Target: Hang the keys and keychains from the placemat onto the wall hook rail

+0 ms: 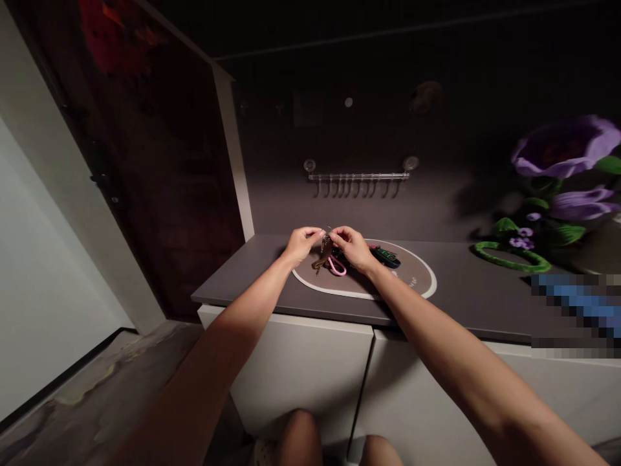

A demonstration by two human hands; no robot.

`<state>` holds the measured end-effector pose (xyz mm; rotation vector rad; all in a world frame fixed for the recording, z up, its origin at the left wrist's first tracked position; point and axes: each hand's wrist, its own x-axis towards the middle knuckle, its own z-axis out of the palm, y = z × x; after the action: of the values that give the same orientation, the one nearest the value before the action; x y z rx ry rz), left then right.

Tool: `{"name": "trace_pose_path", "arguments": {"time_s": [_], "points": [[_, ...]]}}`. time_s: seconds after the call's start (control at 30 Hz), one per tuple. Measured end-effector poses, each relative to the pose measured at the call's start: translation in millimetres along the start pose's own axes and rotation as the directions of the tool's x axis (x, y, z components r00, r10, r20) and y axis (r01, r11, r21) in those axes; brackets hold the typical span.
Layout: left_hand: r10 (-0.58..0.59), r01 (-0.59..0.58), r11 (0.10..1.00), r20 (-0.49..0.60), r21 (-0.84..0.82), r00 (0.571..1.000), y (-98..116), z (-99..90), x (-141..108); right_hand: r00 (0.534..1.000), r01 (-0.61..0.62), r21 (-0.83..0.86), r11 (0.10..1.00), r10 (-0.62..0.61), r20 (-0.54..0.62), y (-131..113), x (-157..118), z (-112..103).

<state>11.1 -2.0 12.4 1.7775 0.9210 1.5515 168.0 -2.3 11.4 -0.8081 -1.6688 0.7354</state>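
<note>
Close together over an oval brown mat (359, 288) with a white rim, both hands pinch a small metal ring with keys or charms (326, 243). My left hand (303, 244) grips it from the left with thumb and fingertips. From the other side, my right hand (353, 247) pinches its upper part. A pink loop (336, 266) and a brown piece hang or lie just below the fingers; which one cannot be told. Right of my right hand, a dark item with green and red details (387, 256) lies on the mat.
A clear rail with hooks (359, 177) is fixed to the wall behind the dark counter (233, 272). Purple flowers (567, 152) and a green ring (512, 260) stand at the right. White cabinet doors (301, 356) are below.
</note>
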Motion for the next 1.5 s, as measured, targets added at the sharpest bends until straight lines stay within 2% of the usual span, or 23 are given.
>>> {"name": "trace_pose_path", "arguments": {"time_s": [0.2, 0.37, 0.57, 0.7, 0.8, 0.93, 1.23, 1.5], "points": [[0.012, -0.012, 1.0, -0.017, 0.018, 1.0, -2.4, 0.0, 2.4, 0.998, -0.044, 0.098, 0.994, 0.049, -0.045, -6.0, 1.4, 4.0], [0.121, -0.085, 0.965, -0.134, 0.247, 0.984, -7.5, -3.7, 7.2, 0.994, -0.075, 0.217, 0.973, 0.091, -0.067, -18.5, 17.1, 6.1], [0.216, -0.074, 0.803, -0.173, 0.591, 0.961, -14.1, -11.1, 7.1, 0.974, -0.109, 0.335, 0.936, 0.168, -0.152, -23.5, 54.6, 12.3], [0.208, -0.017, 0.699, -0.181, 0.715, 0.961, -13.3, -14.5, 5.8, 0.962, -0.103, 0.37, 0.923, 0.186, -0.197, -18.3, 85.3, 21.3], [0.18, 0.043, 0.624, -0.197, 0.78, 0.964, -10.7, -14.8, 5.5, 0.944, -0.062, 0.355, 0.933, 0.17, -0.282, -15.5, 105.1, 29.4], [0.154, 0.064, 0.553, -0.177, 0.831, 0.972, -7.7, -13.6, 5.6, 0.905, -0.036, 0.324, 0.945, 0.168, -0.39, -13.6, 124.0, 38.5], [0.136, 0.021, 0.509, -0.104, 0.861, 0.985, -8.1, -12.5, 5.5, 0.864, -0.083, 0.369, 0.926, 0.252, -0.436, -0.9, 145.6, 46.7], [0.108, 0.023, 0.542, -0.097, 0.84, 0.989, -10.3, -13.6, 6.9, 0.864, -0.153, 0.083, 0.985, 0.174, -0.472, 25.6, 145.4, 37.7]]}}
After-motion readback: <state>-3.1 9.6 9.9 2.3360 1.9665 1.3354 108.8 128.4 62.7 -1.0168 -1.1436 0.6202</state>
